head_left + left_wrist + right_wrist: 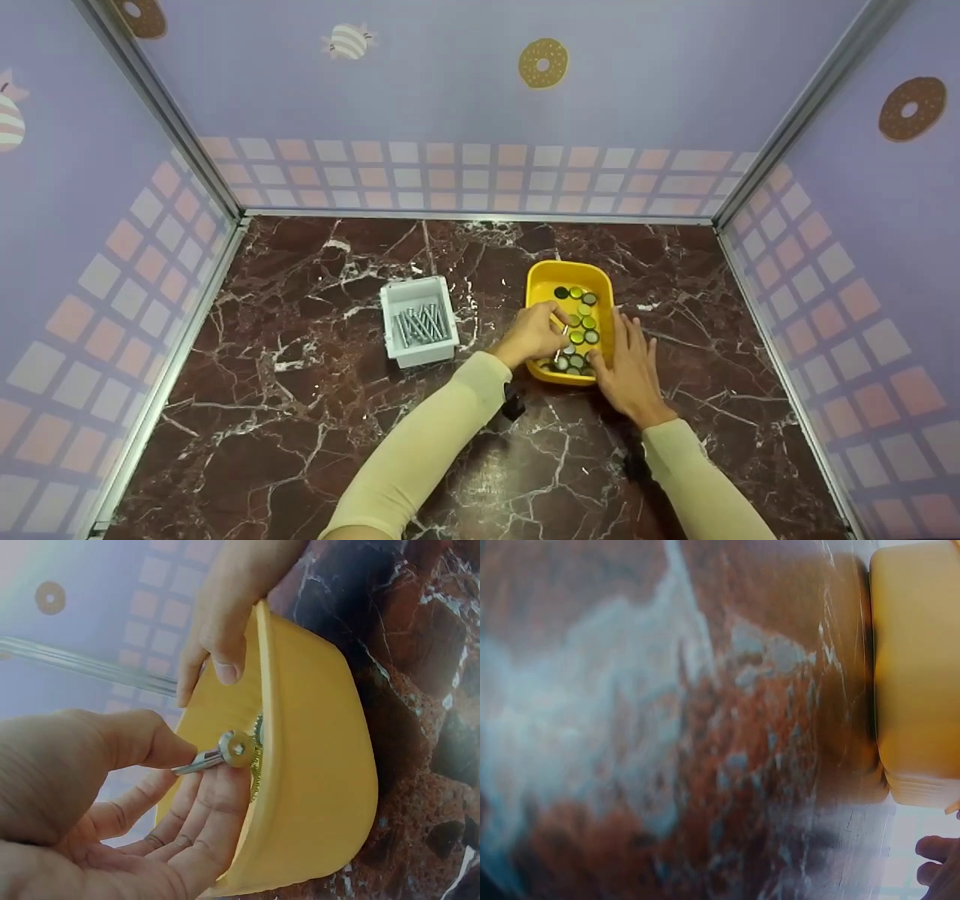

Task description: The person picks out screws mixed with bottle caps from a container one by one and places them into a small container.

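Observation:
My left hand (536, 334) pinches a silver bolt (236, 749) between thumb and fingers, its round socketed head showing in the left wrist view. It is over the near left part of a yellow bin (570, 271). Inside the bin lie several bottle caps (589, 322), green, silver and dark, thickest at the near end. My right hand (634, 375) holds the bin's right wall, thumb over the rim and fingers stretched along the outside. Only a few of its fingertips (932, 849) appear in the right wrist view.
Left of the yellow bin stands a white bin (426, 354) with several silver bolts (421, 324) in it. Both sit on a dark red marbled tabletop (315, 420). Patterned lilac panels (450, 90) wall in the back and both sides.

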{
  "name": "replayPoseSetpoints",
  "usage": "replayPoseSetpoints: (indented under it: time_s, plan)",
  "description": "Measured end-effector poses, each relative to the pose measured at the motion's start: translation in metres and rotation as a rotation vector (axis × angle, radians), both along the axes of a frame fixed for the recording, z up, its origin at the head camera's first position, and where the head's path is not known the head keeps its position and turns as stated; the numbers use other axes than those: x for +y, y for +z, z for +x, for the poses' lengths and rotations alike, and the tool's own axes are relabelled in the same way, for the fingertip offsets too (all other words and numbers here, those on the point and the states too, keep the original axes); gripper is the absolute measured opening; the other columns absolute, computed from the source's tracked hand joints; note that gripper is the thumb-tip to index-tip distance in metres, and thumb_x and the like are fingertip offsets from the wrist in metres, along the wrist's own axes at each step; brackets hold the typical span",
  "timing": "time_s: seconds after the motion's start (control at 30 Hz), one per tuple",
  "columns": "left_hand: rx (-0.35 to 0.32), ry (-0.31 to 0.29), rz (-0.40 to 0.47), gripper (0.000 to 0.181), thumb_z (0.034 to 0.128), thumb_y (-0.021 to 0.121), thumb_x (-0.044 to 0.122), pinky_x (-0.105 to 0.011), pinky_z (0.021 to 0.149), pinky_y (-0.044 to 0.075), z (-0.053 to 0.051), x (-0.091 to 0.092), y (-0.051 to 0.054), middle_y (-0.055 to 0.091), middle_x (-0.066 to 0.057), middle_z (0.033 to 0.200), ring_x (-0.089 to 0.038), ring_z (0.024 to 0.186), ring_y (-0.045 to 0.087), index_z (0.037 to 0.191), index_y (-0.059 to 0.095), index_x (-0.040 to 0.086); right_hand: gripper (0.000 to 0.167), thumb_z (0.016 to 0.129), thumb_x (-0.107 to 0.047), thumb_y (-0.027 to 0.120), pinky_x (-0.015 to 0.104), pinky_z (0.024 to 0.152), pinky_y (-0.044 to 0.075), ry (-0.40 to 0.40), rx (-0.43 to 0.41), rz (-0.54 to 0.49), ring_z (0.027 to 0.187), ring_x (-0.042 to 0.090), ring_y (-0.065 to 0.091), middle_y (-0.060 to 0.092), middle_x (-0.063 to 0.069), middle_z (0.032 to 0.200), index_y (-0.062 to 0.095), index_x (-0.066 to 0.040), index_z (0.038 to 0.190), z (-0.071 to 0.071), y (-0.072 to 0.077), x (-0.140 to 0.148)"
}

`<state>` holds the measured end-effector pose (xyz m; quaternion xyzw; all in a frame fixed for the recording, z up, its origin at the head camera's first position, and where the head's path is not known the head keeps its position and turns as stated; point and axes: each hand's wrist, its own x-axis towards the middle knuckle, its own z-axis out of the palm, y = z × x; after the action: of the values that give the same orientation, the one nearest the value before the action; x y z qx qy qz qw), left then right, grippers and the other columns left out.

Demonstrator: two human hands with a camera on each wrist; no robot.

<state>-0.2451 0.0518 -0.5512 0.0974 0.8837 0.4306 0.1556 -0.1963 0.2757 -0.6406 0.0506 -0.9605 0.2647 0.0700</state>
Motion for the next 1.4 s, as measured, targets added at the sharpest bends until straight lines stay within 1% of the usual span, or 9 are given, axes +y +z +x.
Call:
replayPoseSetpoints:
  time_s: [0.13, 0.27, 0.47, 0.57, 0.7, 0.83, 1.0, 1.3, 1.4]
  plan:
    - [-0.001, 0.041, 0.062, 0.032, 0.0987, 0.084, 0.007, -0.022, 0.069, 0.055, 0.004, -0.003, 0.0, 0.088, -0.011, 0.11, -0.015, 0.086, 0.077, 0.131, 0.08, 0.009, 0.088, 0.117, -0.042, 0.061, 0.085, 0.141, 0.009, 0.0, 0.001, -0.01, 0.178, 0.059, 0.021, 0.03, 0.032, 0.188, 0.019, -0.007, 0.186, 0.0, -0.001, 0.0]
    - [0.002, 0.09, 0.137, 0.031, 0.0963, 0.085, 0.005, -0.02, 0.066, 0.052, 0.008, -0.005, 0.0, 0.087, -0.012, 0.108, -0.012, 0.08, 0.073, 0.127, 0.081, 0.01, 0.088, 0.117, -0.042, 0.061, 0.085, 0.141, 0.009, -0.001, 0.005, -0.009, 0.178, 0.059, 0.021, 0.031, 0.033, 0.187, 0.019, -0.006, 0.186, 0.0, -0.002, 0.001]
    - [0.009, 0.143, 0.19, 0.032, 0.0943, 0.083, 0.006, -0.017, 0.059, 0.051, 0.013, -0.01, 0.003, 0.084, -0.005, 0.102, -0.007, 0.071, 0.065, 0.126, 0.082, 0.011, 0.088, 0.117, -0.04, 0.062, 0.084, 0.141, 0.008, 0.001, -0.002, -0.011, 0.178, 0.059, 0.02, 0.03, 0.033, 0.188, 0.019, -0.006, 0.186, 0.0, -0.001, 0.001]
    - [-0.014, 0.159, 0.245, 0.033, 0.0939, 0.081, 0.003, -0.02, 0.057, 0.055, 0.015, -0.015, 0.005, 0.082, -0.006, 0.103, -0.009, 0.067, 0.065, 0.125, 0.082, 0.01, 0.088, 0.117, -0.041, 0.061, 0.084, 0.142, 0.007, 0.001, -0.004, -0.013, 0.178, 0.058, 0.02, 0.03, 0.033, 0.187, 0.019, -0.005, 0.186, -0.001, -0.001, 0.0]
    - [-0.037, 0.174, 0.298, 0.033, 0.0935, 0.079, 0.0, -0.027, 0.064, 0.065, 0.016, -0.024, 0.009, 0.083, -0.011, 0.108, -0.013, 0.071, 0.07, 0.125, 0.08, 0.009, 0.087, 0.117, -0.04, 0.061, 0.083, 0.142, 0.007, 0.005, -0.003, -0.02, 0.179, 0.058, 0.019, 0.03, 0.033, 0.187, 0.019, -0.005, 0.186, -0.002, -0.001, -0.001]
    - [-0.029, 0.179, 0.304, 0.032, 0.0941, 0.081, 0.002, -0.031, 0.075, 0.069, 0.018, -0.035, 0.009, 0.086, -0.014, 0.114, -0.018, 0.087, 0.079, 0.125, 0.08, 0.009, 0.088, 0.117, -0.038, 0.063, 0.083, 0.142, 0.006, 0.0, -0.004, -0.032, 0.179, 0.057, 0.019, 0.03, 0.033, 0.188, 0.019, -0.006, 0.186, -0.002, -0.002, -0.001]
    - [-0.024, 0.185, 0.335, 0.034, 0.0976, 0.081, 0.003, -0.027, 0.079, 0.067, 0.022, -0.05, 0.01, 0.087, -0.017, 0.121, -0.025, 0.103, 0.084, 0.131, 0.078, 0.005, 0.088, 0.116, -0.035, 0.064, 0.083, 0.142, 0.006, 0.001, -0.003, -0.031, 0.179, 0.057, 0.019, 0.03, 0.032, 0.188, 0.018, -0.006, 0.186, -0.002, -0.002, 0.0]
    - [0.007, 0.201, 0.348, 0.035, 0.0978, 0.079, 0.002, -0.023, 0.08, 0.061, 0.023, -0.072, 0.017, 0.086, -0.017, 0.122, -0.026, 0.107, 0.084, 0.132, 0.078, 0.005, 0.088, 0.116, -0.036, 0.064, 0.084, 0.141, 0.007, 0.005, 0.005, -0.032, 0.178, 0.058, 0.019, 0.03, 0.032, 0.188, 0.018, -0.007, 0.186, -0.003, -0.002, 0.0]
    - [-0.007, 0.215, 0.365, 0.032, 0.1005, 0.079, 0.002, -0.028, 0.083, 0.066, 0.024, -0.077, 0.017, 0.085, -0.02, 0.123, -0.025, 0.102, 0.084, 0.133, 0.077, 0.004, 0.089, 0.116, -0.036, 0.063, 0.084, 0.142, 0.006, 0.003, -0.008, -0.028, 0.179, 0.058, 0.019, 0.029, 0.032, 0.188, 0.017, -0.008, 0.187, -0.001, -0.002, 0.001]
